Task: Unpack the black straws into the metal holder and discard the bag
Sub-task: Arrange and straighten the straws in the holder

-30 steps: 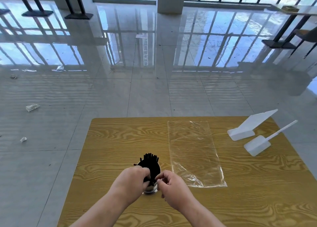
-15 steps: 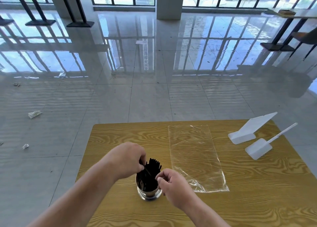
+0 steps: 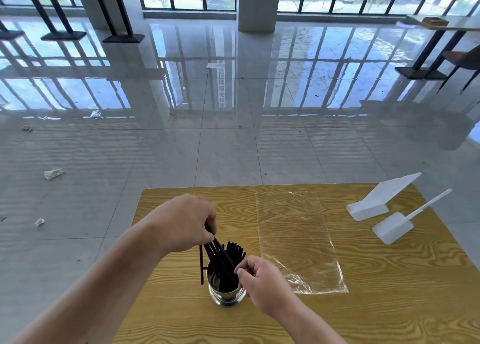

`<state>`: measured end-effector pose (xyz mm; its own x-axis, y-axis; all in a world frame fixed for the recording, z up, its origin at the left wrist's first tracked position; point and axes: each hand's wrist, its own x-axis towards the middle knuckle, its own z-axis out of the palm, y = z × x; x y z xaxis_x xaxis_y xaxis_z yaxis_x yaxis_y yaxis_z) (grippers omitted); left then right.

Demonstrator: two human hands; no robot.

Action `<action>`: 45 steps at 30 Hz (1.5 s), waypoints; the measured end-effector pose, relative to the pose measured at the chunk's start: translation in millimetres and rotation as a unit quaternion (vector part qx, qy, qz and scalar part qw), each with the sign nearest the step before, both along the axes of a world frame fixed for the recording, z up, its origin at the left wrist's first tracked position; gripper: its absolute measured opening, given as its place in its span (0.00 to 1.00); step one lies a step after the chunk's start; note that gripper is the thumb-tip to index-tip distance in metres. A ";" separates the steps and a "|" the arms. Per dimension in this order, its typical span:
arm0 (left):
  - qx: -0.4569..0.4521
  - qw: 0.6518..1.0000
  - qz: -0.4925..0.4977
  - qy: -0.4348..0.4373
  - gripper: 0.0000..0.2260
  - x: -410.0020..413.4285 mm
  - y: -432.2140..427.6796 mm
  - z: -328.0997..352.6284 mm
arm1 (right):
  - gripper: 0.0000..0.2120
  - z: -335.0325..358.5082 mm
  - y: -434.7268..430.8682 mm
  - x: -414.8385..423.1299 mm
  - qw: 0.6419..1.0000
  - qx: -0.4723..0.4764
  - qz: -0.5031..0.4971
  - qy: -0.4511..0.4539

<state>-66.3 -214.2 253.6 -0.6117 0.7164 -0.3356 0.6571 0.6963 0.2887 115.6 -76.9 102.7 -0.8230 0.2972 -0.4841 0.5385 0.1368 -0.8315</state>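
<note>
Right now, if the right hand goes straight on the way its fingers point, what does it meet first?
The black straws standing in the metal holder. The right hand points left at them and looks nearly in contact, though depth is unclear.

The straws stand in the holder on the table, the bag lying to its right.

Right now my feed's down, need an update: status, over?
Left hand pinches a few straws over holder. Right hand at its rim, grip unclear. Bag empty, flat on table, not discarded.
</note>
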 end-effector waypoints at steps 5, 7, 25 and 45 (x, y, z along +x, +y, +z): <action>-0.002 1.000 -0.005 -0.015 0.05 2.1 1.5 0.6 | 0.08 6.6 5.1 -3.3 0.999 0.008 -0.032 0.043; -0.006 1.000 -0.006 -0.018 0.04 3.0 0.3 -0.2 | 0.04 11.0 3.8 -6.0 0.997 0.017 -0.037 0.064; 0.008 0.999 0.012 -0.036 0.06 1.3 -1.9 -1.3 | 0.04 44.0 2.8 -32.2 0.946 0.261 0.053 0.186; 0.115 0.993 0.021 -0.019 0.03 11.9 6.2 -1.5 | 0.07 40.2 -7.2 -46.6 0.987 0.098 0.060 0.110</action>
<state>-54.4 -208.0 252.1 -0.6324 0.7512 -0.1890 0.6148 0.6352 0.4675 69.0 -84.2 142.9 -0.9363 0.2623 -0.2333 0.3190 0.3581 -0.8775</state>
